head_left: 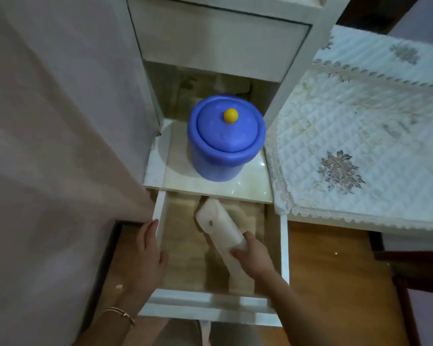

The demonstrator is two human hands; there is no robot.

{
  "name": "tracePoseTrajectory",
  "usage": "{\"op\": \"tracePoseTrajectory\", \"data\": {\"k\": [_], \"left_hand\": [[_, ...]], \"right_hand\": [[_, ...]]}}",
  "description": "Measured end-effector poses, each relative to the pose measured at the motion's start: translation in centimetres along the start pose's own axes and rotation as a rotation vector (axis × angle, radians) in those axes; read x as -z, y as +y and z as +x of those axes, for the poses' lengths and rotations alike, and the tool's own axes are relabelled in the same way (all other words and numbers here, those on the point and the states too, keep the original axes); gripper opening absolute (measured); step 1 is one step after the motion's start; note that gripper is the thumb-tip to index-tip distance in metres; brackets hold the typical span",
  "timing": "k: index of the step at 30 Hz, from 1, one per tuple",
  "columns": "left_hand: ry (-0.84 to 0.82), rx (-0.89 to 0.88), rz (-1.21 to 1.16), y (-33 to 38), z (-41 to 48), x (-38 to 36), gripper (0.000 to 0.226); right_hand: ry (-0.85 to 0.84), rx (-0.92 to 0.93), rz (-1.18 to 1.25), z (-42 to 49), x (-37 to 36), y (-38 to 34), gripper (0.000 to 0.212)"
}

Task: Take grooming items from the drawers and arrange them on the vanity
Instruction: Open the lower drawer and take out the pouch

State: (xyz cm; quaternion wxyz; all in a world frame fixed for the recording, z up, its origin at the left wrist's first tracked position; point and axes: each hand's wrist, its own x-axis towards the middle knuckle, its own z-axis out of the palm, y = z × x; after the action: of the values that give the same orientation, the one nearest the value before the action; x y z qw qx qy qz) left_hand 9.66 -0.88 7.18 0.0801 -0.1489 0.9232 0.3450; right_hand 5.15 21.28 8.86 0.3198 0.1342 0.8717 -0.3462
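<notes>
In the open drawer (284, 245), the right hand (255, 255) grips the white case (218, 223); the left hand (148, 255) rests flat, fingers straight, on the left wall.

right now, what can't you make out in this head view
Blurred: the white pouch, its near end covered by the right hand; what it is stays unclear.
Covered: the blue container, lid on, contents unseen.
Hidden: the rear of the open drawer, under the shelf.
Dim: the niche behind the container; the pale shapes there are unreadable.
Closed: the upper drawer, contents unseen.
</notes>
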Motion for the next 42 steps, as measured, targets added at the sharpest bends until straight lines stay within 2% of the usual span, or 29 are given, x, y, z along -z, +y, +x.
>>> {"op": "tracePoseTrajectory", "data": {"k": [5, 7, 9, 11, 14, 16, 20, 22, 24, 26, 28, 38, 42], "left_hand": [[-0.011, 0.053, -0.027, 0.2, 0.4, -0.1, 0.073], [-0.032, 0.086, -0.025, 0.4, 0.7, -0.1, 0.073], [-0.061, 0.127, -0.003, 0.2, 1.1, -0.5, 0.069], [-0.076, 0.128, 0.041, -0.1, 1.3, -0.8, 0.058], [-0.101, 0.149, 0.052, -0.3, 1.5, -1.0, 0.041], [-0.079, 0.160, 0.009, -0.3, 1.4, -0.9, 0.038], [-0.091, 0.199, -0.059, 0.0, 1.1, -0.4, 0.032], [-0.101, 0.194, -0.075, 0.1, 0.8, -0.2, 0.029], [-0.086, 0.188, -0.066, -0.1, 0.5, 0.0, 0.032], [-0.063, 0.194, -0.058, -0.4, 0.2, -0.1, 0.038], [-0.037, 0.187, -0.074, -0.6, -0.1, -0.2, 0.038], [-0.064, 0.195, -0.112, -0.2, -0.7, 0.3, 0.026], [-0.100, 0.190, -0.127, 0.2, -1.1, 0.4, 0.025]], "right_hand": [[-0.129, 0.135, -0.129, -3.1, 7.3, 1.9, 0.026], [-0.180, 0.140, -0.068, -4.3, 10.4, 2.7, 0.026], [-0.180, 0.153, 0.102, -5.7, 13.2, 2.8, 0.016], [-0.106, 0.170, 0.286, -6.5, 14.9, 2.4, 0.017], [0.172, 0.154, 0.403, -4.7, 16.5, 2.1, 0.017], [0.319, 0.149, 0.452, -2.1, 17.3, 1.7, 0.024], [0.409, 0.114, 0.719, 2.9, 17.9, -1.0, 0.041], [0.484, 0.088, 0.613, 5.0, 17.6, -1.6, 0.047], [0.548, 0.048, 0.389, 6.4, 16.8, -1.8, 0.059], [0.555, 0.045, 0.167, 6.7, 15.8, -1.7, 0.073], [0.550, 0.066, 0.027, 6.8, 15.0, -1.3, 0.075], [0.461, 0.014, -0.170, 7.0, 15.0, -0.9, 0.075], [0.582, 0.086, -0.169, 4.7, 13.3, -0.6, 0.055]]}}
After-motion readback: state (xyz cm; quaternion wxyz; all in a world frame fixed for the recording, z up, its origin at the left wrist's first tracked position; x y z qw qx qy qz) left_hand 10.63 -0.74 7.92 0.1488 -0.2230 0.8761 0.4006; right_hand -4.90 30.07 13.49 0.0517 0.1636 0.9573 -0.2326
